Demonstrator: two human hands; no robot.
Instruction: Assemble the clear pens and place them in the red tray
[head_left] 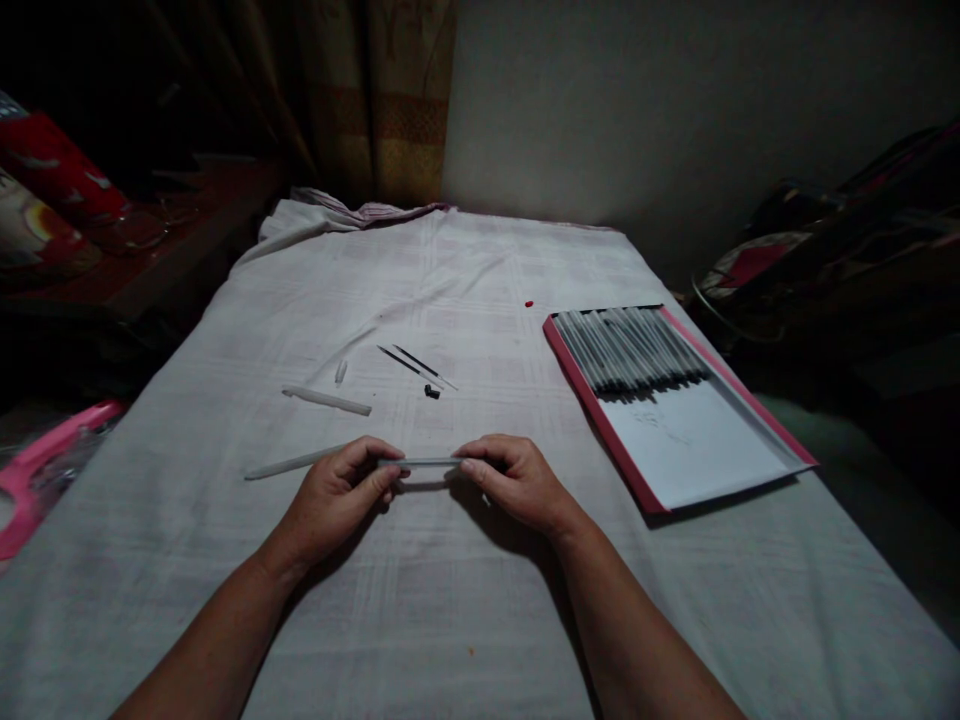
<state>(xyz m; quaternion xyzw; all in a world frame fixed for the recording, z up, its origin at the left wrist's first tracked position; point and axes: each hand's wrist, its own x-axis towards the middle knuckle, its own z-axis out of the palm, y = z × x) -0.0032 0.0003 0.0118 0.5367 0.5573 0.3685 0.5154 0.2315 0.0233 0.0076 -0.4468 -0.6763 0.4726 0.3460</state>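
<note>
Both my hands hold one clear pen barrel [424, 462] level above the white cloth. My left hand [341, 492] pinches its left end and my right hand [514, 478] pinches its right end, fingers closed. Just left of my left hand lies another pale pen barrel [289, 465]. Further back on the cloth lie a third barrel [326, 400], a small clear cap [340, 372], two thin black refills [416, 364] and a small black tip piece [432, 392].
A red-edged shallow box lid [705, 440] at the right holds a row of several pens [634, 348]. A tiny red bit [529, 302] lies near it. Bags sit at the far right, a pink object [45, 460] at the left edge, a curtain behind.
</note>
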